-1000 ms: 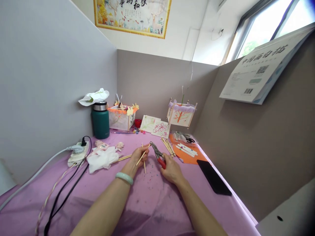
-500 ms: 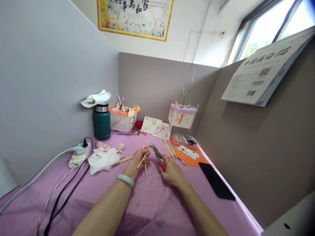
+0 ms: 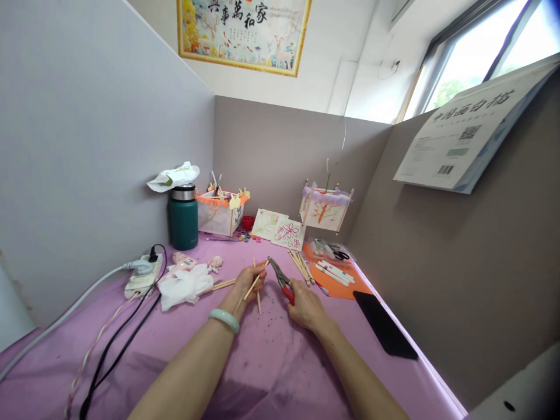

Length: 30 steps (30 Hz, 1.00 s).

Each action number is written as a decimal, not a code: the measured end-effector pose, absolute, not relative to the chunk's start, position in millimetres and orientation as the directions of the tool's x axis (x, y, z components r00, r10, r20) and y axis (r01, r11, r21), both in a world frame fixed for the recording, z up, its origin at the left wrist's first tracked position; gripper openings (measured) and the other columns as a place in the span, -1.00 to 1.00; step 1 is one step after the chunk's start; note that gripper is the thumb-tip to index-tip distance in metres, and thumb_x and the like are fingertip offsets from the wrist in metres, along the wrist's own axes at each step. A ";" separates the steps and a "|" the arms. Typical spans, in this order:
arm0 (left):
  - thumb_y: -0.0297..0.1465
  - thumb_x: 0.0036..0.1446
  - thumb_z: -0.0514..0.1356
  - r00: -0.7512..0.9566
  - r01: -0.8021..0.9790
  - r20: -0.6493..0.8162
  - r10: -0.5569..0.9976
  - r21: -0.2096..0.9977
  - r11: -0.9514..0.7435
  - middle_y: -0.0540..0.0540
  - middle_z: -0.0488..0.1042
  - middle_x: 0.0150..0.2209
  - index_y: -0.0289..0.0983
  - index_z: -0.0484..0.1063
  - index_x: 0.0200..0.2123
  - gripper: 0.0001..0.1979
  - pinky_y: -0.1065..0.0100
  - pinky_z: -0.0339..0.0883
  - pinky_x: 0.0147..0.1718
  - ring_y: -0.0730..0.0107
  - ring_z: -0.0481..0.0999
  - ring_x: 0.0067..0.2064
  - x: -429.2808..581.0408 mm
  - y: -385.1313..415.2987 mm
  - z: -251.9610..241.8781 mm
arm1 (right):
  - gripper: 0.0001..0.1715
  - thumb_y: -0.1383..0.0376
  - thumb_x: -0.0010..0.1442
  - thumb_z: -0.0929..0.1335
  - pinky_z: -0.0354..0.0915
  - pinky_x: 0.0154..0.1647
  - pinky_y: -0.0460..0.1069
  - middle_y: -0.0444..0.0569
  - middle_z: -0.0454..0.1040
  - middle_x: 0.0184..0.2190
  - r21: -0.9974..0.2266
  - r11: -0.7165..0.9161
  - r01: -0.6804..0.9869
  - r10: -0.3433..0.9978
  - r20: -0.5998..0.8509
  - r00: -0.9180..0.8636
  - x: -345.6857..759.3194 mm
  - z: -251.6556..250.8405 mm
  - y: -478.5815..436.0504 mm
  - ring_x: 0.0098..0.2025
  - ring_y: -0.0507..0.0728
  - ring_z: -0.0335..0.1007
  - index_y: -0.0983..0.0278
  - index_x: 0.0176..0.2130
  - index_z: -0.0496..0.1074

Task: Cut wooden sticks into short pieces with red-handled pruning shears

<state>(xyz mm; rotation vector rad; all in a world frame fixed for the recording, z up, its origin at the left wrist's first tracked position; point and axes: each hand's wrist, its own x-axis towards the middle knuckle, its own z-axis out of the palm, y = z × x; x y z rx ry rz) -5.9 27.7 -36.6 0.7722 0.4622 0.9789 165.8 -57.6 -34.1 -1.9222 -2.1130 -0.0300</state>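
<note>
My left hand (image 3: pixel 246 284), with a pale green bangle (image 3: pixel 223 319) on the wrist, pinches thin wooden sticks (image 3: pixel 256 282) above the purple tablecloth (image 3: pixel 271 373). My right hand (image 3: pixel 306 304) grips red-handled pliers (image 3: pixel 281 279). The plier jaws point up and left, right at the upper tip of one stick. A loose bundle of wooden sticks (image 3: pixel 300 263) lies just beyond the pliers.
A green flask (image 3: pixel 183 216), two paper lanterns (image 3: pixel 219 211) (image 3: pixel 324 207) and drawings (image 3: pixel 286 231) stand at the back. A power strip (image 3: pixel 142 277) with cables and white tissue (image 3: pixel 185 283) lie left. Markers (image 3: pixel 333 270) on orange paper (image 3: pixel 345 286) and a black phone (image 3: pixel 385 330) lie right.
Both hands have stayed together with the sticks and pliers; the view has shifted slightly, with the head tipping up a little.
</note>
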 end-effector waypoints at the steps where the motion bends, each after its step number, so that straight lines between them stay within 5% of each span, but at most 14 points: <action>1: -0.53 -0.02 0.10 0.493 -0.561 -0.016 0.870 0.758 0.332 0.16 0.19 -0.69 -0.34 0.26 -0.26 -0.81 0.58 -0.25 -0.83 0.70 -0.06 -0.80 -5.8 27.9 -36.7 | -0.60 0.34 0.02 0.28 0.09 -0.27 -0.03 0.04 0.40 -0.12 -0.168 0.113 0.979 0.971 0.226 -0.074 165.7 -33.8 -57.5 -0.13 0.19 0.36 0.25 -0.09 0.22; 13: -0.57 0.01 0.06 0.455 -0.556 -0.069 0.888 0.757 0.343 0.16 0.19 -0.67 -0.33 0.25 -0.25 -0.82 0.60 -0.23 -0.83 0.71 -0.04 -0.80 -4.9 28.9 -35.1 | -0.72 0.33 0.05 0.27 0.08 -0.33 -0.03 0.03 0.47 -0.23 -0.163 0.075 0.984 0.976 0.214 -0.039 162.7 -34.8 -55.1 -0.23 0.17 0.40 0.25 -0.16 0.27; 20: -0.55 0.11 0.04 0.369 -0.595 -0.065 0.927 0.749 0.290 0.12 0.21 -0.62 -0.35 0.29 -0.24 -0.88 0.61 -0.11 -0.80 0.70 0.08 -0.75 -3.4 28.4 -30.8 | -0.35 0.23 0.04 0.32 0.15 -0.16 -0.01 0.09 0.33 -0.03 -0.281 -0.045 0.958 0.930 0.339 0.144 167.1 -36.9 -56.1 -0.05 0.21 0.31 0.25 0.11 0.13; 25: -0.57 0.08 0.10 0.304 -0.561 -0.052 0.951 0.797 0.223 0.06 0.26 -0.55 -0.36 0.34 -0.25 -0.86 0.62 0.12 -0.68 0.67 0.25 -0.64 -16.2 24.8 -10.7 | -0.33 0.07 0.11 0.27 0.16 -0.09 0.07 0.20 0.31 -0.06 -0.363 -0.239 0.901 0.809 0.438 0.391 192.4 -36.0 -52.9 0.00 0.30 0.25 0.33 0.13 0.13; 30: -0.47 0.07 0.15 0.240 -0.351 -0.040 0.970 0.928 0.126 0.09 0.24 -0.59 -0.33 0.41 -0.30 -0.90 0.56 -0.16 -0.77 0.69 0.01 -0.74 -50.2 30.7 27.4 | -0.34 0.07 0.11 0.26 0.16 -0.10 0.13 0.25 0.29 -0.07 -0.374 -0.350 0.859 0.764 0.417 0.493 209.5 -31.3 -53.1 -0.01 0.37 0.23 0.38 0.10 0.17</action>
